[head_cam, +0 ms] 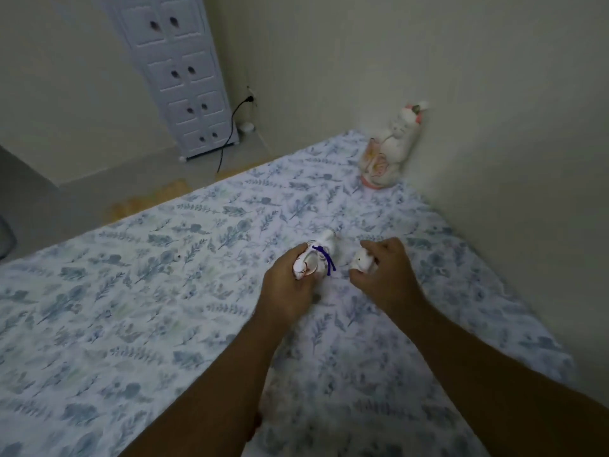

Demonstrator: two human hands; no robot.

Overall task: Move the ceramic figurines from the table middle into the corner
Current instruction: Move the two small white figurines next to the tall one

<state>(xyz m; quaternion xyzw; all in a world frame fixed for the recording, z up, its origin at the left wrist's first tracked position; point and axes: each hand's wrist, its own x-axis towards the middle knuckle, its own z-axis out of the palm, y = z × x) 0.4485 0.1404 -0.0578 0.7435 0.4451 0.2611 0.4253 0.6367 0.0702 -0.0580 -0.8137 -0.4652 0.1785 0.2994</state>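
Note:
A white ceramic figurine with a purple cord is in the middle of the table, and my left hand is closed around its near end. Just to its right, my right hand grips a smaller white figurine, whose far side alone shows past my fingers. A taller white and pink rabbit figurine stands upright in the far right corner of the table, against the wall. Whether the two held figurines touch the cloth is not clear.
The table carries a white cloth with a blue leaf print. A wall runs along its right side. Beyond the far edge are the floor, a white drawer cabinet and a black cable plugged into a socket.

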